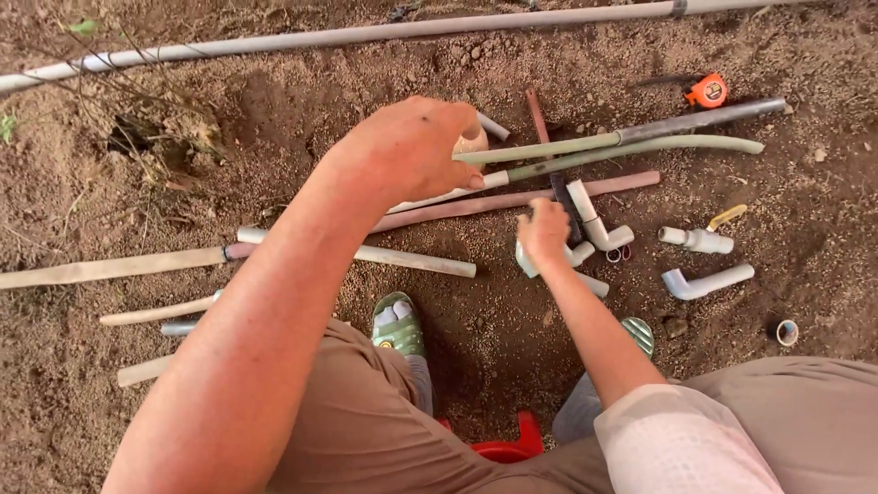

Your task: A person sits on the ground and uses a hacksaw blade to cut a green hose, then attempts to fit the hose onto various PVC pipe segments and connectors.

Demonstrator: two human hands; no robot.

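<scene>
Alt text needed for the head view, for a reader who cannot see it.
The left hand holds a pale pipe fitting while the right hand reaches among white pipe pieces lying on bare soil, an orange tape measure beyond.

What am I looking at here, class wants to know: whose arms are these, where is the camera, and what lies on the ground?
One camera, worn on a person's head, looks down at their own bare arms. The left hand holds a small pale pipe fitting. The right hand reaches onto white plastic pipe joints on the bare soil. Around them lie long pipes, an elbow piece and an orange tape measure. The person wears green sandals.
</scene>
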